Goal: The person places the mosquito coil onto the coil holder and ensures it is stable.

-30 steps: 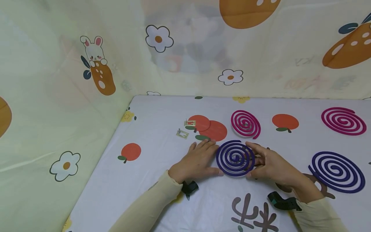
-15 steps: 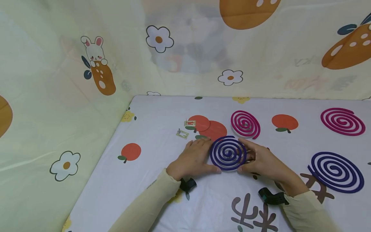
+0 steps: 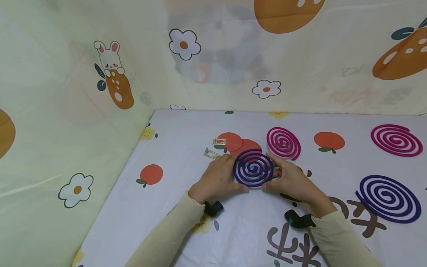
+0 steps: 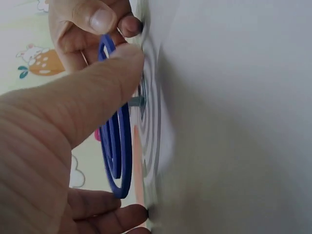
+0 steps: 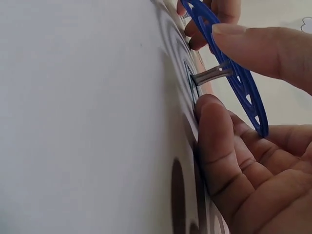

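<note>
In the head view, a blue mosquito coil (image 3: 253, 168) is held between both hands near the middle of the table. My left hand (image 3: 218, 176) grips its left rim, thumb towards the near side. Opposite, my right hand (image 3: 290, 180) holds the right rim between thumb and fingers. The right wrist view reveals a metal coil stand (image 5: 209, 74) reaching from the coil's middle down to the tabletop, so the coil sits raised. That coil (image 4: 126, 161) appears edge-on in the left wrist view, the left thumb lying across it.
Behind the hands lies a pink mosquito coil (image 3: 283, 143). Two flat metal stands (image 3: 219, 141) lie to its left. At the right are another pink coil (image 3: 397, 140) and another blue coil (image 3: 388, 199). A printed cloth wall (image 3: 217, 74) rises at the back and left.
Both hands have carried the blue coil leftward and slightly away, towards the loose metal stands. The other coils and the stands have stayed put.
</note>
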The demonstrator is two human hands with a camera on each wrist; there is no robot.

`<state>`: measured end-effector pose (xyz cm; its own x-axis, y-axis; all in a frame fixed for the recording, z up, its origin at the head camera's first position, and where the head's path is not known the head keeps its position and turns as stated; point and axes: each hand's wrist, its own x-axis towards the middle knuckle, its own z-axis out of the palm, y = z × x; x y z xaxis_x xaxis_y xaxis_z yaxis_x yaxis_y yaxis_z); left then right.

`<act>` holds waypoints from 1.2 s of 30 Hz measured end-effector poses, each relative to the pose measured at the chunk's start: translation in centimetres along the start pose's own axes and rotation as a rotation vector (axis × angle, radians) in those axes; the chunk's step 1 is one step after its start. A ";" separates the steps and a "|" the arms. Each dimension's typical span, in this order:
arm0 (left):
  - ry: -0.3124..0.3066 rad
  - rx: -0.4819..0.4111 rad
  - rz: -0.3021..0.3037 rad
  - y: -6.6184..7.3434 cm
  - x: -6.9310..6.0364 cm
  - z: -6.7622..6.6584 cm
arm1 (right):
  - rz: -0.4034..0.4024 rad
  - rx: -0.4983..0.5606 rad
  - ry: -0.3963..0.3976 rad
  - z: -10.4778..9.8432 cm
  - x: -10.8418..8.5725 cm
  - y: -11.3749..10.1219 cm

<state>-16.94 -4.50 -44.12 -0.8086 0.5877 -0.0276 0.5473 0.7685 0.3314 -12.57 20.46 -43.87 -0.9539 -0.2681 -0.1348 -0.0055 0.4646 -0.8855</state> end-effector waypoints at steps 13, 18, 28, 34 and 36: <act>-0.004 -0.100 -0.061 -0.6 0.3 -0.2 | -0.025 0.002 0.076 1.1 1.9 -0.4; 0.030 -0.140 -0.074 -0.7 0.3 -0.2 | -0.030 0.044 0.105 1.7 2.6 -0.8; 0.063 -0.209 -0.120 -0.7 0.4 -0.3 | -0.035 0.075 0.125 2.1 3.7 -1.0; 0.080 -0.207 -0.134 -0.8 0.4 -0.2 | -0.044 0.094 0.132 2.2 3.8 -1.1; 0.084 -0.206 -0.137 -0.9 0.4 -0.1 | -0.046 0.096 0.138 2.2 3.7 -1.2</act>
<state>-17.77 -4.95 -44.31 -0.8922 0.4516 -0.0097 0.3827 0.7671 0.5150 -15.48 17.03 -44.30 -0.9854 -0.1661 -0.0372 -0.0273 0.3701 -0.9286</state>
